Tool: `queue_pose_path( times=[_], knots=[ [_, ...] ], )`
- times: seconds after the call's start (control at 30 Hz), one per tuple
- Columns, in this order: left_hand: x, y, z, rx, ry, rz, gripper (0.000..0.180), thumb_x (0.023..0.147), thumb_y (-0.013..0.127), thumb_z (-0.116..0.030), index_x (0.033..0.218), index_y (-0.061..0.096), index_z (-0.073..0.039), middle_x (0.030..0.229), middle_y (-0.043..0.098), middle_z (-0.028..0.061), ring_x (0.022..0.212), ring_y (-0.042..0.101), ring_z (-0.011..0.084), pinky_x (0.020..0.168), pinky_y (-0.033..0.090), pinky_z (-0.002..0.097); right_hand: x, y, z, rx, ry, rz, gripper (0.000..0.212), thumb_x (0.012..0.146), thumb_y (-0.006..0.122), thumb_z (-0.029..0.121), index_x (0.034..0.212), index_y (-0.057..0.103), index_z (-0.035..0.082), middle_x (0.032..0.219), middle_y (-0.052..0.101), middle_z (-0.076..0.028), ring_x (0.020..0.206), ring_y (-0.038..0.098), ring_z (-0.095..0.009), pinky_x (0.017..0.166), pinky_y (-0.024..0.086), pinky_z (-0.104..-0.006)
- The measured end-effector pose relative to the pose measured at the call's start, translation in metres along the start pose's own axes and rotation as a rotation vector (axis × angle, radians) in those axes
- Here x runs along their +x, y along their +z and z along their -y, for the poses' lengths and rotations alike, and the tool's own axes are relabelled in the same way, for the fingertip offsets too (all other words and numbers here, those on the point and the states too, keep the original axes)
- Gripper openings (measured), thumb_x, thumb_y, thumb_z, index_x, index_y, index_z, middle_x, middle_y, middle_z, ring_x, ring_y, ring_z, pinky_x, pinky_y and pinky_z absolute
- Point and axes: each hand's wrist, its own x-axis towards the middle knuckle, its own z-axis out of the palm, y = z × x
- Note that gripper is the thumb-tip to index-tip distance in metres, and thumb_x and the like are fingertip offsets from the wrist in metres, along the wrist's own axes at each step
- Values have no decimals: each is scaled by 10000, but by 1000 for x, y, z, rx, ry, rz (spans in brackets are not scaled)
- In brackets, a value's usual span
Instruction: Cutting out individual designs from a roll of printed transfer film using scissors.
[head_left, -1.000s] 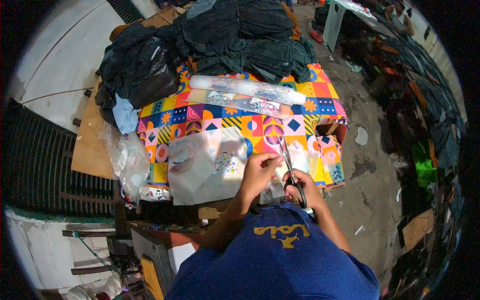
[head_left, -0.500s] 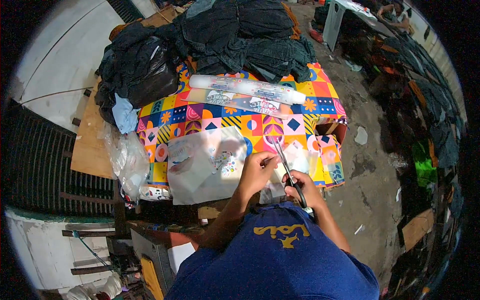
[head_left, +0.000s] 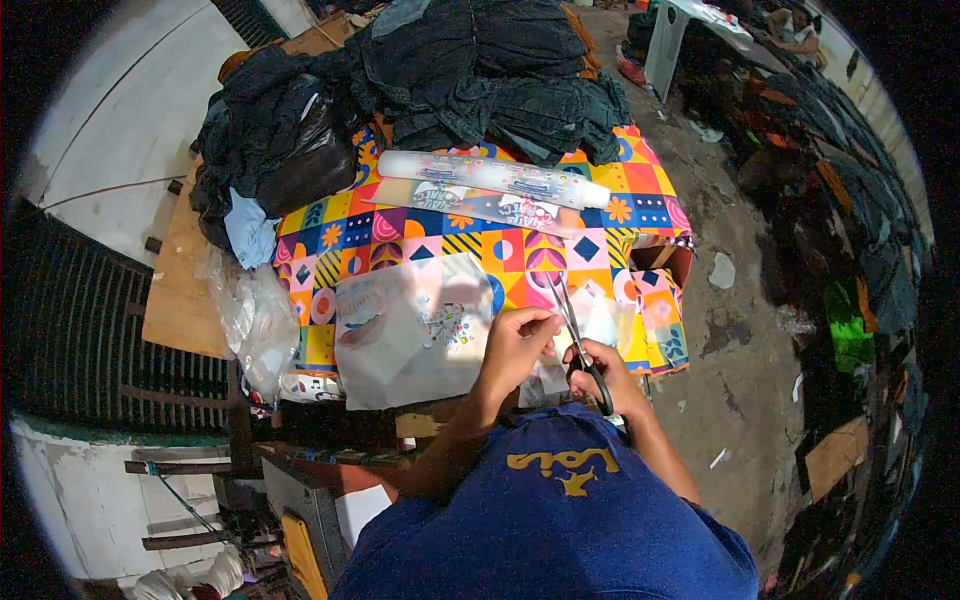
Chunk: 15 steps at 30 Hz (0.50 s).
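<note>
Scissors (head_left: 580, 350) shifted slightly; right hand (head_left: 617, 377) clamped on their handles. Left hand (head_left: 513, 348) pinched together, anything held unclear.

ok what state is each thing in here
scissors: blades slightly open
right hand: closed on the scissors' handles
left hand: fingertips pinched, contents unclear
printed plastic film: mostly rolled up
translucent sheet: spread out
patterned tablecloth: spread out
clear plastic bag: crumpled
black plastic bag: bulging
dark garments: heaped
</note>
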Motion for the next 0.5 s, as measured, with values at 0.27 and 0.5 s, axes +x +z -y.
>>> queue_pose_path(
  times=[0.27,0.5],
  knots=[
    [-2,2,6,-6,9,2,137,833,613,-87,884,642,37,700,600,30,581,540,65,514,468,211,0,0,-8,93,-9,-36,273,775,681,225,919,543,39,661,452,38,568,468,-57,504,394,-207],
    [-3,2,3,-7,1,16,125,829,613,-75,877,640,37,690,592,25,573,530,61,512,460,209,0,-2,-11,92,-20,-57,297,764,693,249,904,542,36,660,463,31,549,491,-59,493,416,-203]
  ],
)
